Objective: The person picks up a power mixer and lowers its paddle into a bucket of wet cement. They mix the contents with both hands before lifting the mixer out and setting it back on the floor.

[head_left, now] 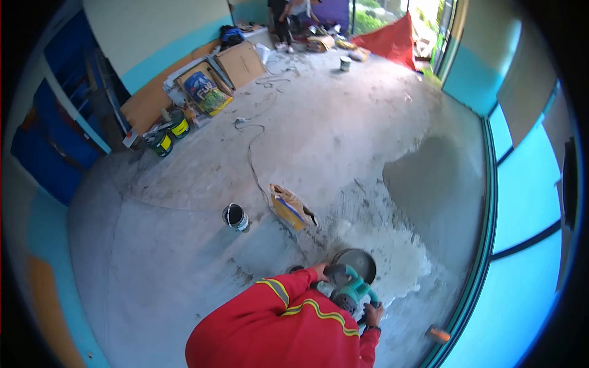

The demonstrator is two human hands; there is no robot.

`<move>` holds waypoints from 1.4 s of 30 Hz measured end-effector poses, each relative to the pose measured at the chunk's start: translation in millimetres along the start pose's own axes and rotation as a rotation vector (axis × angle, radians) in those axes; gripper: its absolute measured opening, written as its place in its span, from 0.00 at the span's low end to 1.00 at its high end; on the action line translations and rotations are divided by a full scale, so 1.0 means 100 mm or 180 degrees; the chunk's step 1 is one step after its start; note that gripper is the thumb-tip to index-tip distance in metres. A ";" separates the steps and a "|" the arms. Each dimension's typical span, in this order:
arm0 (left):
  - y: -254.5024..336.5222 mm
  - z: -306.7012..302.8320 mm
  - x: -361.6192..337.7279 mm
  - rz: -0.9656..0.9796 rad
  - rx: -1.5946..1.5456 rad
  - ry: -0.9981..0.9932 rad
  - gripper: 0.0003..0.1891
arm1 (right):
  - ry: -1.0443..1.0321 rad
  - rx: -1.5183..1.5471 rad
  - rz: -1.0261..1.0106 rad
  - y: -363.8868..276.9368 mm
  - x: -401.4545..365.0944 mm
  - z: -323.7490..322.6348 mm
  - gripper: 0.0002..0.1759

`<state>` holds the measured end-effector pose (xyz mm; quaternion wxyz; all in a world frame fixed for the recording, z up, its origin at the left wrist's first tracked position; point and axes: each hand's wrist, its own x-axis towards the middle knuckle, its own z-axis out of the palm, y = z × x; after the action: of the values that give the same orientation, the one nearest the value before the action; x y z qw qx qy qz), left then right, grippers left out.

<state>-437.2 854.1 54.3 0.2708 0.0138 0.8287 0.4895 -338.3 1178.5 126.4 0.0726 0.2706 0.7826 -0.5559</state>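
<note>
My left hand point(320, 272) and my right hand point(373, 314) are closed round the two side grips of a teal-green handheld power mixer point(348, 297). The mixer's body is between my red sleeves, right by a round dark bucket point(367, 264). Grey material shows inside the bucket; the mixer's lower end is hidden. Just beyond stands an opened paper bag point(288, 211), tan with a yellow and blue side. To its left is a black pail point(235, 217) with a wire handle.
Wet grey screed point(435, 190) covers the floor at right, along the glass wall frame point(489, 202). An orange-handled tool point(438, 335) lies at lower right. A cord point(250, 150) trails across the floor. Green tubs point(161, 144) and cardboard point(240, 64) stand left; people point(283, 24) are far back.
</note>
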 end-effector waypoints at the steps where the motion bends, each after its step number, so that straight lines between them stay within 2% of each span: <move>1: -0.19 0.12 0.09 0.0304 -0.0181 0.0065 0.43 | -0.0207 -0.0833 -0.0386 0.47 0.19 -0.01 0.06; 2: -0.09 0.06 0.09 0.0682 -0.0551 0.0013 0.45 | -0.0341 -0.2579 -0.2969 0.68 0.29 -0.12 0.04; 3: -0.05 0.02 0.07 0.0626 -0.0675 -0.0013 0.44 | -0.0173 -0.2496 -0.2864 0.96 0.31 -0.06 0.06; 4: 0.06 -0.06 0.02 0.0416 -0.0613 -0.0190 0.42 | -0.0424 -0.1887 -0.1865 0.98 0.26 -0.01 0.06; 5: 0.05 -0.09 0.05 0.0405 -0.0497 -0.0307 0.41 | -0.0498 -0.1129 -0.0873 0.64 0.06 0.00 0.07; 6: 0.01 -0.09 0.06 0.0445 -0.0233 -0.0320 0.40 | -0.0320 -0.0329 0.0070 0.15 -0.19 0.01 0.15; 7: -0.02 -0.10 0.03 0.0159 -0.0029 -0.0532 0.41 | -0.0052 -0.0143 0.0193 0.10 -0.32 0.06 0.24; 8: 0.05 -0.15 -0.06 -0.0110 0.0338 -0.0691 0.41 | -0.0106 -0.0175 0.0138 -0.04 -0.44 0.08 0.27; 9: 0.11 -0.20 -0.16 -0.0341 0.0741 -0.0813 0.42 | -0.0186 -0.0257 0.0327 0.09 -0.50 0.12 0.27; 11: -0.02 -0.25 -0.27 -0.0189 0.0705 -0.0954 0.41 | 0.0104 -0.0452 0.0592 0.23 -0.70 0.28 0.26; 14: 0.22 -0.46 -0.52 -0.0361 0.0687 -0.1284 0.45 | 0.0288 -0.0127 0.0503 0.30 -1.04 0.47 0.25; 15: 0.21 -0.52 -0.58 -0.0429 0.0564 -0.1486 0.45 | 0.0261 -0.0151 0.0623 0.15 -1.17 0.49 0.22; 16: 0.06 -0.54 -0.91 -0.0387 0.0575 -0.1420 0.44 | 0.0358 -0.0054 0.0571 0.22 -1.53 0.63 0.22; 18: 0.17 -0.60 -1.06 -0.0426 0.0586 -0.1300 0.42 | 0.0463 0.0139 0.0553 0.22 -1.66 0.72 0.21; 21: -0.16 -0.53 -1.37 -0.0129 0.0350 -0.1029 0.31 | 0.0516 -0.0040 0.0511 0.20 -2.00 0.78 0.21; 22: -0.21 -0.48 -1.43 -0.0089 0.0383 -0.1007 0.31 | 0.0494 -0.0139 0.0533 0.19 -2.08 0.76 0.21; 27: -0.57 -0.24 -2.03 0.0024 0.0576 -0.0886 0.31 | 0.0574 -0.0080 0.0064 0.87 -2.54 0.85 0.20; 30: -0.85 -0.12 -2.37 -0.0030 0.1018 -0.0946 0.30 | 0.0412 -0.0237 0.0334 1.24 -2.85 1.02 0.21; 33: -1.26 -0.01 -2.60 -0.0167 0.1041 -0.1323 0.30 | 0.0277 -0.0488 0.0138 1.91 -3.10 1.37 0.21; 35: -1.79 0.07 -2.66 -0.0118 0.1169 -0.1636 0.30 | 0.0374 -0.0546 0.0207 2.21 -3.32 1.63 0.19; 40: -2.11 -0.02 -3.00 0.0223 0.1536 -0.1546 0.27 | 0.0635 -0.0282 0.0179 2.25 -3.74 2.08 0.14; 42: -2.16 -0.14 -2.98 0.0170 0.1575 -0.1566 0.26 | 0.0808 -0.0328 0.0077 2.33 -3.76 2.34 0.12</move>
<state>-136.6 644.8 12.4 0.4380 0.2182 0.8315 0.2628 52.4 891.8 2.1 -0.0065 0.3441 0.8096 -0.4754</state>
